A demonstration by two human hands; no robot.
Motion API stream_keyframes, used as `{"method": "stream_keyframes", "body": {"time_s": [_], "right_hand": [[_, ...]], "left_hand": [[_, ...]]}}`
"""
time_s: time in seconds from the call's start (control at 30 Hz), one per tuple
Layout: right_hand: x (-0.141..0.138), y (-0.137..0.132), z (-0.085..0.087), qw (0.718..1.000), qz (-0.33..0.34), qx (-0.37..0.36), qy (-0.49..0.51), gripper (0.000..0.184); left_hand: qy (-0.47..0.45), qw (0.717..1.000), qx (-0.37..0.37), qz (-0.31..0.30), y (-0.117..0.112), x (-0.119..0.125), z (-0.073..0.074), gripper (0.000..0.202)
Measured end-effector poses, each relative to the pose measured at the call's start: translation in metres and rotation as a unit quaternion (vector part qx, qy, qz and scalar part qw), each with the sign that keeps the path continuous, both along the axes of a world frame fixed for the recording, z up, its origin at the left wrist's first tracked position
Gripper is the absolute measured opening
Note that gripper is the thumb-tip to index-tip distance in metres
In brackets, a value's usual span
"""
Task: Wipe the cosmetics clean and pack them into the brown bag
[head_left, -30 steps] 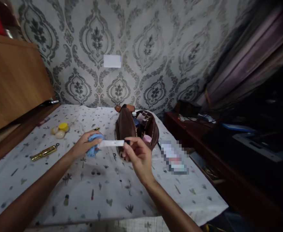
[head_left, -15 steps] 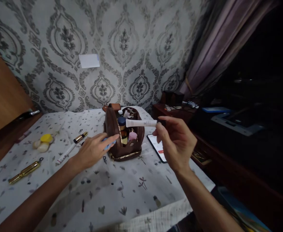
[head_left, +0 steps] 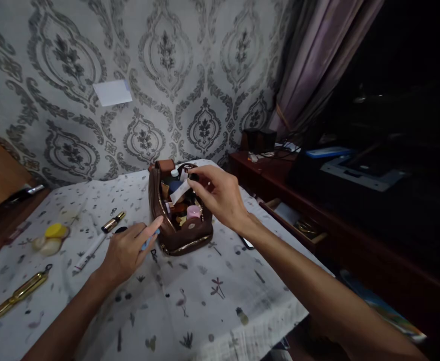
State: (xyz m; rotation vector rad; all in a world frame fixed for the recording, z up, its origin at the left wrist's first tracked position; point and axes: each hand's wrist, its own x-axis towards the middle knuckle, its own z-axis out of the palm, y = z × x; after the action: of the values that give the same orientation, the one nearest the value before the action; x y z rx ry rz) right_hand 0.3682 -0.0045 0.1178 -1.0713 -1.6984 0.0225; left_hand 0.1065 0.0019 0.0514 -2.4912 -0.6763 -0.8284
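An open brown zip bag (head_left: 190, 243) stands on the cloth, packed with small cosmetics. Inside it I see a pink round-topped item (head_left: 193, 212), a dark blue lid (head_left: 175, 186) and a white cap (head_left: 174, 173). My right hand (head_left: 220, 193) is over the bag's opening, pinching a slim white tube (head_left: 180, 192) by its dark-capped end; the tube tilts down to the left into the opening. At the bag's left side is my left hand (head_left: 130, 248), its fingers curled around a small blue thing (head_left: 151, 240) mostly hidden by them. Its index fingertip meets the bag's edge.
Left on the patterned cloth (head_left: 182, 331) lie a black-and-gold tube (head_left: 114, 221), a white pen-like stick (head_left: 90, 252), a gold tube (head_left: 20, 294) and a yellow-topped item (head_left: 55, 230). A phone (head_left: 247, 242) is partly behind my right forearm. A drawer (head_left: 298, 223) stands open at right.
My right hand has carried the white tube leftward from beside the bag to over its opening, tipping it downward. My left hand has drawn slightly back from the bag with the blue thing. The view has shifted.
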Motion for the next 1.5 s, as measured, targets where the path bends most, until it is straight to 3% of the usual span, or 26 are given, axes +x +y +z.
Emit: {"method": "stream_keyframes", "body": {"time_s": [0.2, 0.5, 1.03, 1.27, 1.5], "right_hand": [[-0.01, 0.023, 0.004, 0.997, -0.007, -0.046, -0.054, 0.018], [-0.019, 0.025, 0.009, 0.984, 0.031, -0.132, -0.116, 0.016], [-0.026, 0.046, -0.009, 0.907, 0.051, -0.257, -0.33, 0.015], [-0.027, 0.048, -0.004, 0.898, 0.067, -0.275, -0.336, 0.014], [-0.021, 0.044, 0.003, 0.927, 0.089, -0.282, -0.23, 0.01]], "left_hand": [[-0.018, 1.0, -0.018, -0.004, -0.001, 0.0, -0.004, 0.044], [-0.029, 0.999, -0.029, 0.003, -0.002, 0.002, -0.006, 0.048], [-0.042, 0.998, -0.047, -0.004, 0.0, 0.001, -0.013, 0.038], [-0.053, 0.997, -0.05, -0.015, 0.0, 0.004, -0.012, 0.037], [-0.057, 0.997, -0.058, -0.017, -0.001, 0.005, -0.011, 0.044]]}}
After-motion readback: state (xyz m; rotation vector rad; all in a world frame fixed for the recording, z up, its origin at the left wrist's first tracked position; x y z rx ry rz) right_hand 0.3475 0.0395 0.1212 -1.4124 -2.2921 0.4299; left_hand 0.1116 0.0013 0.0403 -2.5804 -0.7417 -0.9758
